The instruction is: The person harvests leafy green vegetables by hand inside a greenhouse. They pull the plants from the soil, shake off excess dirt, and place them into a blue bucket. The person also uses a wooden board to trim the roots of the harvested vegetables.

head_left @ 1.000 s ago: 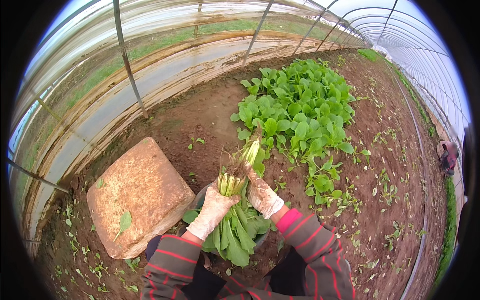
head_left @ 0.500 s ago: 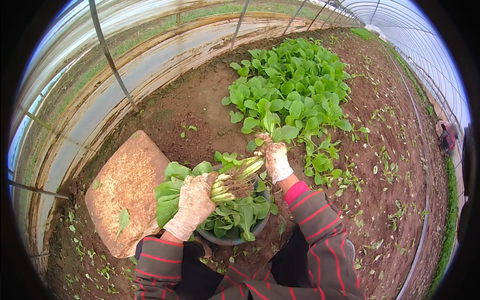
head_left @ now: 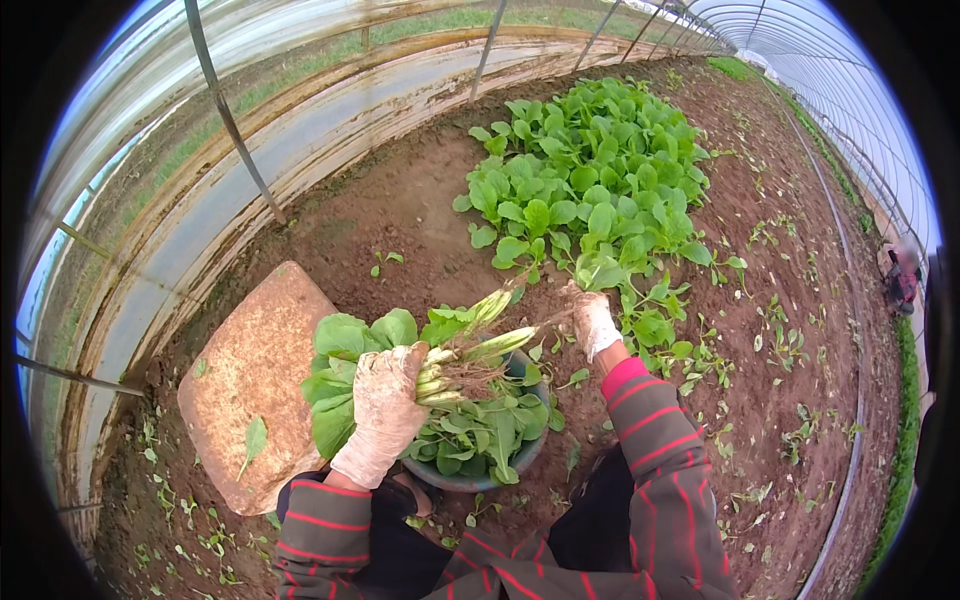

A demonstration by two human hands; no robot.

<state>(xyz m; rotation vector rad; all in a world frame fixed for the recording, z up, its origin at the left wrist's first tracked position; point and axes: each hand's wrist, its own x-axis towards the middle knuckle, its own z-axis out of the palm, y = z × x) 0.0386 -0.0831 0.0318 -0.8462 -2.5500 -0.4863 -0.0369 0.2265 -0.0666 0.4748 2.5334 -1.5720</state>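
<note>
My left hand [head_left: 384,410], in a soiled pale glove, grips a bunch of leafy greens [head_left: 400,350] by the stems, leaves pointing left and roots to the right, above a grey bowl [head_left: 470,478] filled with more cut greens. My right hand [head_left: 594,320], also gloved, reaches forward to the near edge of a patch of growing green plants [head_left: 585,185] and closes around the base of one plant. Both sleeves are dark with red stripes.
A flat brown sack or board [head_left: 250,385] lies on the soil left of the bowl. Bare brown soil with scattered small leaves surrounds me. The plastic greenhouse wall with metal hoops [head_left: 225,110] runs along the left. A person [head_left: 900,280] crouches at the far right.
My left hand has turned the bunch of greens sideways and moved it left over the bowl. My right hand has let go of the bunch and reached out to the plant patch.
</note>
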